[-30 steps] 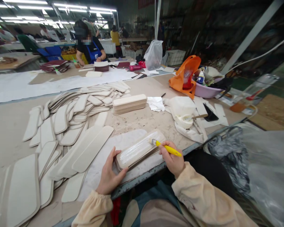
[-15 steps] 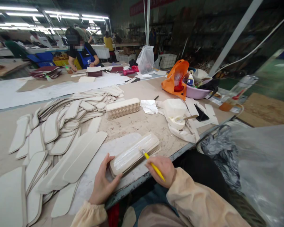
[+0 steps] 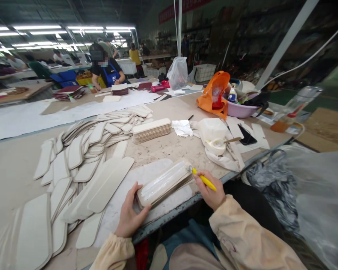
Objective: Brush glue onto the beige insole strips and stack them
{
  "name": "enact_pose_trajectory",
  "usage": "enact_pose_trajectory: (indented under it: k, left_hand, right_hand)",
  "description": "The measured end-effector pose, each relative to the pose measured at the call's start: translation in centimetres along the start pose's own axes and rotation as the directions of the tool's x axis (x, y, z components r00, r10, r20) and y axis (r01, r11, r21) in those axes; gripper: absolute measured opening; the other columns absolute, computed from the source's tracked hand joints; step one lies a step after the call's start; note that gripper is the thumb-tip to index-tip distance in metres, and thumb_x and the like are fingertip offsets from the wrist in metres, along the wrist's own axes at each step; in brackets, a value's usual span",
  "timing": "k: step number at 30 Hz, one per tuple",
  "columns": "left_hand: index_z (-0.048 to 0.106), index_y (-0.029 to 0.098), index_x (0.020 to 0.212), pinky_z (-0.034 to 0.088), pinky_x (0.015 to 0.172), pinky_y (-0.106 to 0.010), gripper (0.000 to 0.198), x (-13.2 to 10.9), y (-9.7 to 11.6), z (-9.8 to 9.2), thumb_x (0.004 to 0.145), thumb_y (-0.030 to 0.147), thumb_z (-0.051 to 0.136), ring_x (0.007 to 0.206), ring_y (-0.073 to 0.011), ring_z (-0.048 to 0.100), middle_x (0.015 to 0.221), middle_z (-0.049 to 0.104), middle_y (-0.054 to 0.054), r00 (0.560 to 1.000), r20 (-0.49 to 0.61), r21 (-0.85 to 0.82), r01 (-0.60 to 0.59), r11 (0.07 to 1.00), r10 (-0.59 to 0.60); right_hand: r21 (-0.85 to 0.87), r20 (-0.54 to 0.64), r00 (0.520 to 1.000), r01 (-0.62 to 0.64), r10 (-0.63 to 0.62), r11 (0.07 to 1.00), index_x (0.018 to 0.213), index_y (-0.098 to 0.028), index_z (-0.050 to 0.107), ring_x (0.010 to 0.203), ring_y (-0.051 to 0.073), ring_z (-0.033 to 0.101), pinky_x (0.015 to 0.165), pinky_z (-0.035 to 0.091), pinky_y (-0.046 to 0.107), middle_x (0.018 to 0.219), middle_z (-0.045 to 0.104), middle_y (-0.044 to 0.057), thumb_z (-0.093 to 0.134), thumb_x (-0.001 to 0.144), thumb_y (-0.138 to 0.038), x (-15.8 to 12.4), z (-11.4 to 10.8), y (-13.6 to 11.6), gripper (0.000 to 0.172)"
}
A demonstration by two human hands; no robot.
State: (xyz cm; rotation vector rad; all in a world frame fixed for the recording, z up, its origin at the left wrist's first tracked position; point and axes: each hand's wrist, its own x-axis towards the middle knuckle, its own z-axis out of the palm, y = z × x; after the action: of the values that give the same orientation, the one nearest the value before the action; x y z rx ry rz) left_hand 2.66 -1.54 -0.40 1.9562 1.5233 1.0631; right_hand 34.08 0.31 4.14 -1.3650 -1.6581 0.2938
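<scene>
My right hand (image 3: pixel 211 189) grips a yellow-handled brush (image 3: pixel 204 179), its bristles on the far right end of the top panel. Wet, shiny white paste streaks the top of this stack of long pale panels (image 3: pixel 165 183), which have rounded corners. My left hand (image 3: pixel 132 212) clasps the stack's near left end, thumb on the front side and fingers round the back corner. A white sheet (image 3: pixel 126 183) lies under the stack. Left of it, larger pale panels (image 3: pixel 109 183) overlap in a loose fan.
A neat panel stack (image 3: pixel 152 130) stands behind. To the right are a white tub (image 3: pixel 214 129) with a stick, a phone-like black object (image 3: pixel 246 135), an orange bag (image 3: pixel 214 97) and a purple basin (image 3: pixel 240 110). A co-worker (image 3: pixel 107 69) sits across the table.
My right hand has moved the brush right along the top panel, from its middle to its far end. My left hand keeps its hold. The whole view has shifted slightly.
</scene>
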Motion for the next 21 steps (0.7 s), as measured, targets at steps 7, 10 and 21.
enact_pose_trajectory:
  k: [7,10,21]
  left_hand:
    - [0.034,0.018,0.141,0.039,0.107,-0.048,0.069,-0.5,1.5,-0.9,0.081,0.036,0.063,0.129,-0.028,0.046,0.136,0.049,-0.016,0.999,0.021,0.043,-0.045,0.998,0.044]
    - [0.044,0.02,0.135,0.041,0.105,-0.046,0.054,-0.1,1.8,-2.6,0.086,0.037,0.057,0.127,-0.0268,0.047,0.134,0.051,-0.014,0.995,-0.093,0.214,-0.012,0.977,0.032]
    - [0.063,0.013,0.1,0.046,0.079,-0.043,0.038,3.5,-1.7,-8.2,0.08,0.044,0.056,0.093,-0.0307,0.057,0.102,0.061,-0.016,0.974,-0.16,0.867,0.215,0.45,-0.158]
  right_hand:
    - [0.246,0.182,0.982,0.005,-0.052,0.969,0.089,-0.022,0.06,0.057,0.014,0.061,0.056,0.05,0.024,0.068,0.063,-0.001,0.053,0.091,-0.032,-0.9,0.5,-0.6,0.012]
    - [0.325,0.058,0.997,-0.058,0.041,0.944,0.094,-0.023,0.061,0.054,0.014,0.061,0.052,0.051,0.025,0.069,0.065,-0.001,0.057,0.088,-0.033,-1.0,0.2,0.0,0.012]
    - [0.412,-0.132,0.958,-0.18,0.254,0.893,0.093,-0.021,0.062,0.047,0.015,0.059,0.043,0.052,0.026,0.064,0.065,0.002,0.062,0.084,-0.042,-0.5,-1.0,1.6,0.023]
